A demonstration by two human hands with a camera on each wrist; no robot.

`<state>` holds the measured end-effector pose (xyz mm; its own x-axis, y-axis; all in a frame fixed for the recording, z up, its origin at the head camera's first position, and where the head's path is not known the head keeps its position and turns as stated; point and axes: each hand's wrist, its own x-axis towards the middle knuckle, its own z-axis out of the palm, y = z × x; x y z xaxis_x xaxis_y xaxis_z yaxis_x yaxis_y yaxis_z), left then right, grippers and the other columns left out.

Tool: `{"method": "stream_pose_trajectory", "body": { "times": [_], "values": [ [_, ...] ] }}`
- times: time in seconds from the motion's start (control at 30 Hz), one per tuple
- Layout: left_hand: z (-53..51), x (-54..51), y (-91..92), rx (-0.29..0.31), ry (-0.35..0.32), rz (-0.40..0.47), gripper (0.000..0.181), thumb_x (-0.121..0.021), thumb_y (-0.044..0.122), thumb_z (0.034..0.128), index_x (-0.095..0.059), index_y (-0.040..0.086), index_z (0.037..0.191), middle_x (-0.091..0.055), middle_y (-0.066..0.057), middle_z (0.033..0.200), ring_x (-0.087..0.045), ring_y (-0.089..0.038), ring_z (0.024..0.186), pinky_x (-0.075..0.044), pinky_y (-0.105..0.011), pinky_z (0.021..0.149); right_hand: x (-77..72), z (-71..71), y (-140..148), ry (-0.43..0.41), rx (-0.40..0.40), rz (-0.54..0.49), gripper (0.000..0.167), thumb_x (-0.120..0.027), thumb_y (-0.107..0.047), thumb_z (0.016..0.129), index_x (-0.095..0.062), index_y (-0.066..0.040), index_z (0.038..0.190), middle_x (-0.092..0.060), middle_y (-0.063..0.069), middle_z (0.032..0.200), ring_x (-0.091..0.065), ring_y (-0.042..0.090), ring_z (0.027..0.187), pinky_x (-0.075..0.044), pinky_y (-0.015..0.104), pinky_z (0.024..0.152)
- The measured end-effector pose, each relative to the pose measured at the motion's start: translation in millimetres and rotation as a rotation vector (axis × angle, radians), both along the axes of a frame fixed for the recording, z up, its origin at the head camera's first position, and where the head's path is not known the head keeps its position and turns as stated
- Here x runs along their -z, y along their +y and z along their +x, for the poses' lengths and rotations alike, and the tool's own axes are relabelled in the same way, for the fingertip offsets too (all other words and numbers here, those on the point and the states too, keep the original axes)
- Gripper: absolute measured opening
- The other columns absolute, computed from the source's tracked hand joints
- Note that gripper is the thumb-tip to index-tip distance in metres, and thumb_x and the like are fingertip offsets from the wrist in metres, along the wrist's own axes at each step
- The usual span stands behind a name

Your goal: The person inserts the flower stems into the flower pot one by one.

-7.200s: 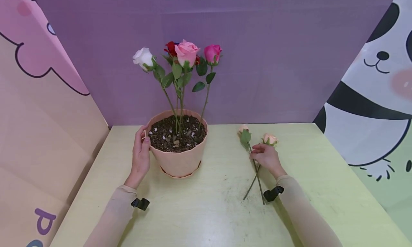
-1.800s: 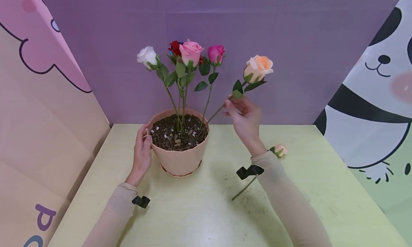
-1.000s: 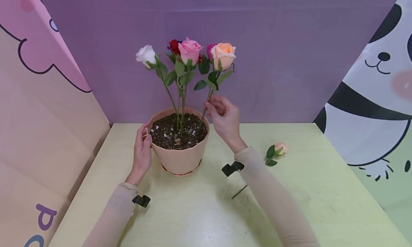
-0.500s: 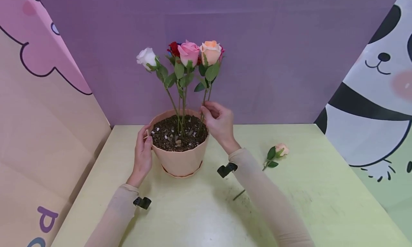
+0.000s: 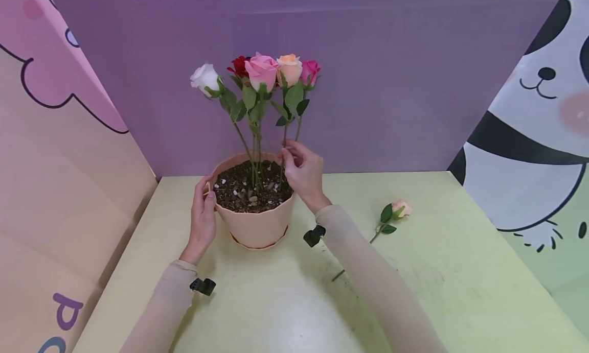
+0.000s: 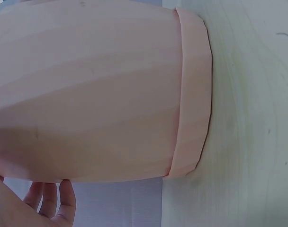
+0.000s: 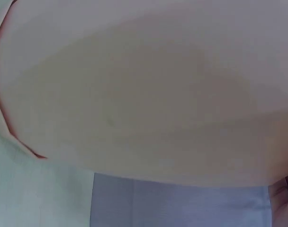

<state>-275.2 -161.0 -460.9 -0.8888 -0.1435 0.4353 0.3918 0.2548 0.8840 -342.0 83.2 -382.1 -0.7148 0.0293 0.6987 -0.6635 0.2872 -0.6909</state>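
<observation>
My right hand (image 5: 303, 171) pinches the stem of a peach rose (image 5: 290, 70), whose lower end stands in the soil (image 5: 244, 197) at the right of a peach-coloured flowerpot (image 5: 255, 229). My left hand (image 5: 202, 222) rests against the pot's left side, fingers toward the back and thumb near the rim. In the left wrist view its fingertips touch the pot wall (image 6: 96, 109). White (image 5: 204, 78), red (image 5: 238, 66), pink (image 5: 262, 71) and magenta (image 5: 310, 72) roses stand in the pot too. The pot wall (image 7: 148, 99) fills most of the right wrist view, which hides the pinched stem.
Another peach rose (image 5: 401, 209) lies on the pale table (image 5: 276, 312) to the right, part of its stem hidden under the right forearm. Dark soil specks dot the tabletop. A purple backdrop (image 5: 382, 87) stands behind, with printed side panels at left and right.
My right hand took a peach rose from the table, carried it left to the pot and set its stem upright among the others, lately shifting it further left. The left hand stayed at the pot.
</observation>
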Motion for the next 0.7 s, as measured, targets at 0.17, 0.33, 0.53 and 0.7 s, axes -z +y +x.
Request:
{"method": "stream_pose_trajectory", "body": {
  "times": [0.17,0.33,0.53,0.7],
  "values": [
    [-0.6,-0.1,-2.0,0.001,-0.003,0.010,0.048,-0.034,0.021,0.1152,-0.037,0.009,0.161,-0.047,-0.024,0.142,-0.047,-0.009,0.106,-0.044,-0.022,0.089,5.2,-1.8,-1,-0.040,-0.035,-0.024,0.022,-0.064,-0.004,0.104,-0.073,0.004,0.123,-0.080,0.023,0.096,-0.077,0.035,0.077,-0.044,0.015,0.057],
    [-1.1,0.4,-1.0,-0.003,-0.006,0.013,0.047,-0.034,0.021,0.1153,-0.038,0.010,0.161,-0.047,-0.024,0.141,-0.047,-0.009,0.107,-0.044,-0.022,0.089,10.3,0.8,0,-0.064,-0.019,-0.052,0.022,-0.070,-0.006,0.102,-0.074,0.005,0.121,-0.081,0.022,0.104,-0.079,0.037,0.085,-0.053,0.013,0.066],
    [0.0,0.0,0.8,-0.005,-0.014,0.008,0.048,-0.034,0.023,0.1152,-0.038,0.011,0.161,-0.047,-0.023,0.143,-0.047,-0.009,0.108,-0.045,-0.023,0.090,14.2,4.5,4,-0.069,-0.023,-0.134,0.018,-0.074,-0.007,0.099,-0.077,0.004,0.113,-0.080,0.024,0.103,-0.077,0.041,0.086,-0.058,0.019,0.073],
    [1.2,-1.6,2.4,-0.002,-0.009,0.012,0.048,-0.034,0.021,0.1153,-0.038,0.011,0.161,-0.048,-0.023,0.144,-0.048,-0.009,0.110,-0.045,-0.023,0.090,15.9,7.8,8,-0.095,-0.023,-0.188,0.016,-0.075,-0.006,0.098,-0.079,0.004,0.110,-0.080,0.023,0.101,-0.078,0.041,0.090,-0.062,0.022,0.078]
  ]
}}
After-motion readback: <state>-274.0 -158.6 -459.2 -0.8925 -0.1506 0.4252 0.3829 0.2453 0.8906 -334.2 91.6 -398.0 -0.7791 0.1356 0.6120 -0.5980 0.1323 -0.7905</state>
